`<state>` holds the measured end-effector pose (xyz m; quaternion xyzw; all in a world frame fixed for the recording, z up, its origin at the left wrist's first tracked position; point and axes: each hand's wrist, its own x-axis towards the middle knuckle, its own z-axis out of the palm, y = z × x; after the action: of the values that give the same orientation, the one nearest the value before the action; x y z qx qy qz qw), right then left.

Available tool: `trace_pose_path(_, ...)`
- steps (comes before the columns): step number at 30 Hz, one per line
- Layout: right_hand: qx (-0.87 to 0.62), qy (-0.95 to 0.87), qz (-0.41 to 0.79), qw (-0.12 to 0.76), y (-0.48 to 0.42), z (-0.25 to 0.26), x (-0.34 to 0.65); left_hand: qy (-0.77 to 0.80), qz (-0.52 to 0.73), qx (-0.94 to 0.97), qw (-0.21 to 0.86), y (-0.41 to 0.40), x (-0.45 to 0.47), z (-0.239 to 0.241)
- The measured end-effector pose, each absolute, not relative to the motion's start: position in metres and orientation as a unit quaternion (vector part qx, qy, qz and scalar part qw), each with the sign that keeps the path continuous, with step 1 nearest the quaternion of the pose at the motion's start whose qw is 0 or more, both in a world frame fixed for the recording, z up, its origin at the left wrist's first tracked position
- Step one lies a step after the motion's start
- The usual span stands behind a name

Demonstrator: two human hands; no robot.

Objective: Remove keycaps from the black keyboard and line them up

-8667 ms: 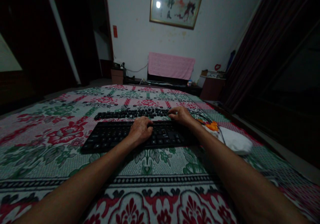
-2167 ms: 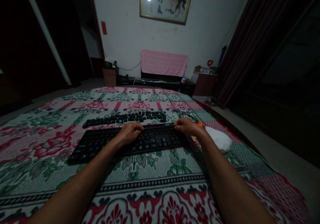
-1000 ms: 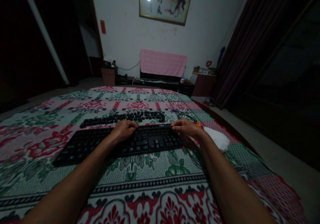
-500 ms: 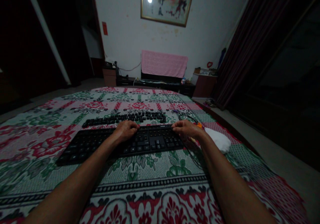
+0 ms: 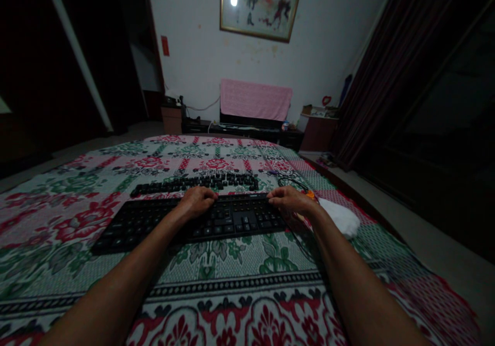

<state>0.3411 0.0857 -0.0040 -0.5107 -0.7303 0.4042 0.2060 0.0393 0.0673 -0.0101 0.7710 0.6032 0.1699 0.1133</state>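
Many keycaps (image 5: 174,185) lie loose, others sit in the keyboard (image 5: 232,221), seemingly midway; half-curled left hand (image 5: 198,201) and right hand (image 5: 288,200) meet its far edge, any hold unclear.

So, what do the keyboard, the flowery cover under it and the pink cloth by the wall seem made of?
Keyboard: probably hard black plastic, mostly matte, judging by its crisp, straight edges. Flowery cover: dull fabric, perhaps woven, as its fine mesh patterning suggests; fibre unclear. Pink cloth: likely towelling, since it hangs draped and looks matte.
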Motion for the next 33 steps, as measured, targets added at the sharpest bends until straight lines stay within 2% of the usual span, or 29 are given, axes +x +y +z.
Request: trace_pose_path(33, -0.521, -0.743, 0.374, 0.191, 0.0851, -0.0015, 0.3388, 0.604, 0.164, 0.773, 0.106, 0.0671, 0.0400, -0.0092)
